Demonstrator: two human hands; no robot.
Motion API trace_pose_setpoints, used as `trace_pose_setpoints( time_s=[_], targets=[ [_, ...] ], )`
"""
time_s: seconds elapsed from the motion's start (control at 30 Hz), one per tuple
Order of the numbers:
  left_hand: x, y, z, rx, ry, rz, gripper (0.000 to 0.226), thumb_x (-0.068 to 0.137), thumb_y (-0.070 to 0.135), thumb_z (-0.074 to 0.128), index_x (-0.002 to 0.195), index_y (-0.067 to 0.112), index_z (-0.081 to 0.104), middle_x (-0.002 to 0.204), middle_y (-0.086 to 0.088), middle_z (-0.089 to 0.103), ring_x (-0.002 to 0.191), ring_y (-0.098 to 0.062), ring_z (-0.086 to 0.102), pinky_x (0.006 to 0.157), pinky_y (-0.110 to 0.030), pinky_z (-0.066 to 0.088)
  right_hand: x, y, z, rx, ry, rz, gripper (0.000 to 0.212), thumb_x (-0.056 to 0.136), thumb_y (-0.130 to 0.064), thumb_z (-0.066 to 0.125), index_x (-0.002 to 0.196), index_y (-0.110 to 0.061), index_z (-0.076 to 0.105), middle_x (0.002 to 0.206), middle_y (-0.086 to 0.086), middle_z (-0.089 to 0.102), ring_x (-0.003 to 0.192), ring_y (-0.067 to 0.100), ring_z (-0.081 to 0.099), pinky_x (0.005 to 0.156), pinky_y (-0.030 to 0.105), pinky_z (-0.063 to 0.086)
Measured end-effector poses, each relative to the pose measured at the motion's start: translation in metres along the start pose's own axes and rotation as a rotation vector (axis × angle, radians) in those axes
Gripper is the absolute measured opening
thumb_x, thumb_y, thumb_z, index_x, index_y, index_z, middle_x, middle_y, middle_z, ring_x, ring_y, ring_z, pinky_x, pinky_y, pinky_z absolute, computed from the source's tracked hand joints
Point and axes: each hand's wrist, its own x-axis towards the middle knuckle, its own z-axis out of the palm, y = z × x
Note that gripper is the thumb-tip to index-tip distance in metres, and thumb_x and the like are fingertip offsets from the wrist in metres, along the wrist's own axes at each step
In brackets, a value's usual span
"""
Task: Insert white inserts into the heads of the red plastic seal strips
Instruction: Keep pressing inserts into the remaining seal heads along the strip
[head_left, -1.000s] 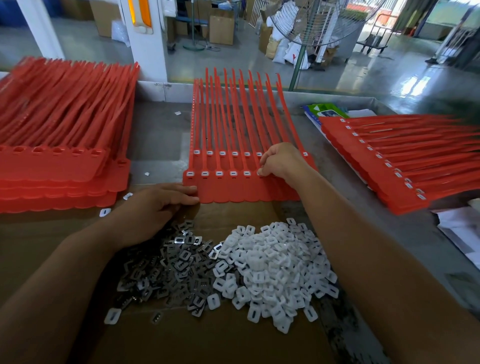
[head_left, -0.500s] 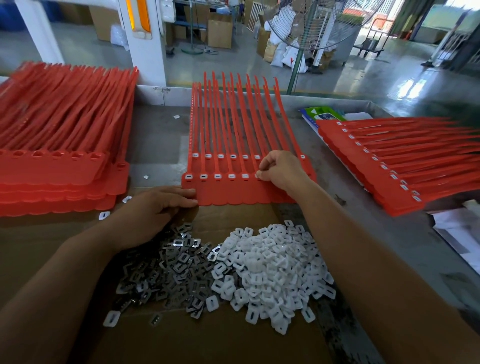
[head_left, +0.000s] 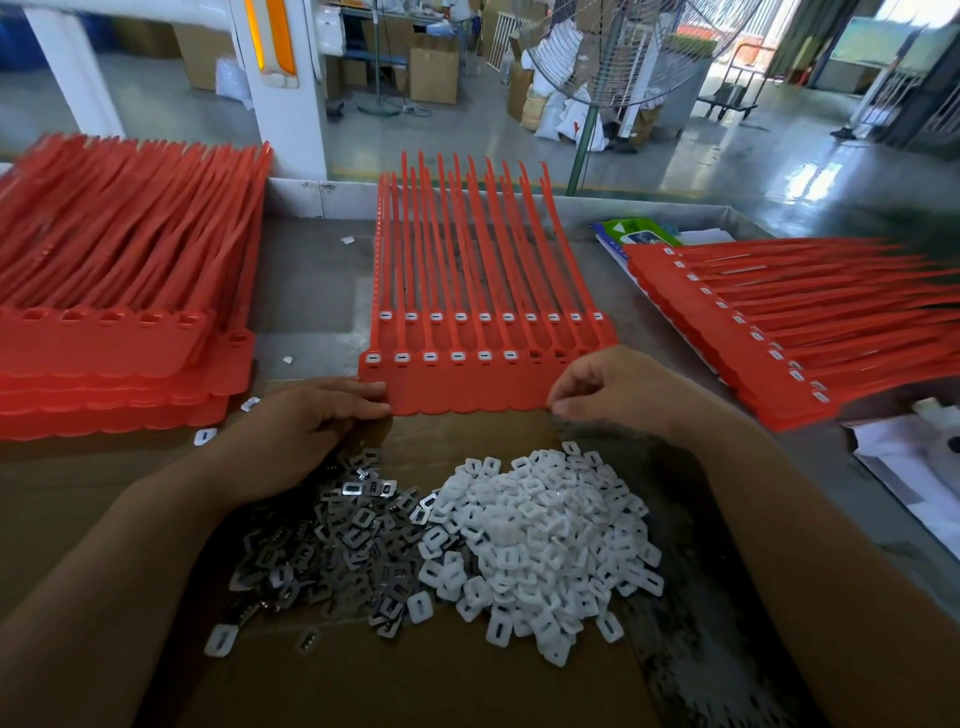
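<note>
A sheet of joined red seal strips (head_left: 467, 392) lies in the middle of the table, on top of a second sheet. Several heads in its front row hold white inserts (head_left: 457, 356); the heads at the right of that row show dark empty slots (head_left: 536, 354). My left hand (head_left: 306, 426) rests with straight fingers on the sheet's front left corner. My right hand (head_left: 608, 387) hovers over the sheet's front right corner, fingers curled and thumb against fingertips; whether it holds anything I cannot tell. A pile of white inserts (head_left: 540, 535) lies on cardboard in front.
A pile of grey metal clips (head_left: 337, 540) lies left of the white pile. A stack of red strips with empty heads (head_left: 104, 338) sits at the left, and a stack with filled heads (head_left: 789, 332) at the right. Papers (head_left: 914, 467) lie at the far right.
My right hand has pulled back from the row of heads toward the sheet's front right corner. My left hand stays on the front left corner.
</note>
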Motion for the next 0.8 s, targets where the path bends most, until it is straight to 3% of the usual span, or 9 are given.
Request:
trace_pose_setpoints(
  time_s=[0.2, 0.43, 0.7, 0.8],
  targets=[
    [0.0, 0.001, 0.0, -0.01, -0.001, -0.007, 0.044, 0.086, -0.007, 0.048, 0.115, 0.023, 0.062, 0.124, 0.02, 0.046, 0.123, -0.001, 0.039, 0.104, -0.017, 0.022, -0.016, 0.009, 0.004, -0.055, -0.047, 0.024, 0.011, 0.074, -0.022, 0.075, 0.071, -0.029, 0.067, 0.065, -0.016, 0.067, 0.061, -0.007, 0.058, 0.063, 0.012, 0.043],
    [0.0, 0.004, -0.001, -0.007, 0.002, -0.016, 0.043, 0.086, -0.007, 0.048, 0.115, 0.022, 0.062, 0.124, 0.019, 0.046, 0.122, 0.0, 0.039, 0.104, -0.015, 0.022, -0.016, 0.011, 0.011, -0.075, -0.015, 0.022, 0.02, 0.07, -0.017, 0.078, 0.067, -0.032, 0.065, 0.063, -0.019, 0.064, 0.061, -0.01, 0.058, 0.055, 0.004, 0.042],
    [0.0, 0.005, 0.0, -0.006, -0.008, -0.025, 0.044, 0.086, -0.009, 0.047, 0.117, 0.019, 0.061, 0.125, 0.019, 0.045, 0.124, -0.001, 0.037, 0.104, -0.014, 0.019, -0.017, 0.003, 0.014, -0.276, 0.025, 0.011, 0.01, 0.075, -0.019, 0.073, 0.085, -0.021, 0.072, 0.069, -0.024, 0.054, 0.066, -0.01, 0.05, 0.055, 0.001, 0.037],
    [0.0, 0.006, -0.001, -0.005, -0.015, -0.031, 0.044, 0.086, -0.008, 0.047, 0.117, 0.019, 0.061, 0.125, 0.019, 0.045, 0.124, 0.0, 0.035, 0.104, -0.014, 0.018, -0.018, 0.002, 0.015, -0.284, 0.048, 0.002, 0.007, 0.077, -0.018, 0.071, 0.084, -0.021, 0.072, 0.066, -0.024, 0.054, 0.063, -0.011, 0.05, 0.055, -0.002, 0.037]
  ],
)
